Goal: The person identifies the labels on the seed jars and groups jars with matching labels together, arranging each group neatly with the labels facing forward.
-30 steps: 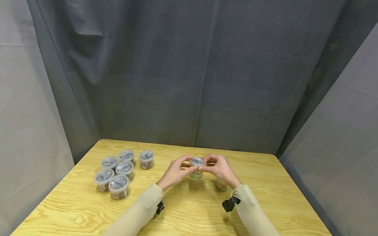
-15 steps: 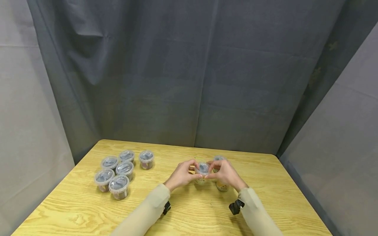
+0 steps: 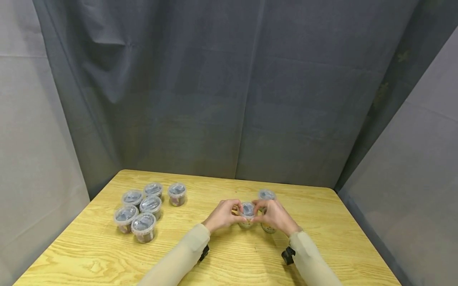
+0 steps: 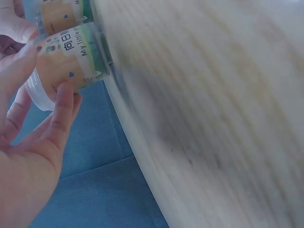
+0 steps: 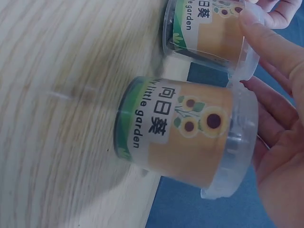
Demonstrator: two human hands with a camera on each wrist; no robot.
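Note:
A small clear plastic tub [image 3: 247, 210] with an orange, white and green "My little garden" label [image 4: 66, 54] stands at the right of centre. My left hand [image 3: 223, 214] pinches it from the left, thumb and fingers close under the lid rim. From the other side, my right hand [image 3: 273, 216] holds the same tub near its lid. A matching tub with sunflowers on its label [image 5: 185, 128] stands beside it, partly hidden under my right hand in the head view. Behind that hand shows the lid of another tub [image 3: 267, 194].
Several similar lidded tubs [image 3: 143, 227] are grouped on the left of the wooden table [image 3: 89, 254], with one tub [image 3: 177, 194] slightly apart. A dark curtain [image 3: 200, 99] hangs behind the table's back edge, and pale cloth panels [image 3: 411, 190] flank it.
Both hands have brought the held tub nearer and slightly right, down beside the tub under my right hand. The back right tub's lid has come into view. The left group is unchanged.

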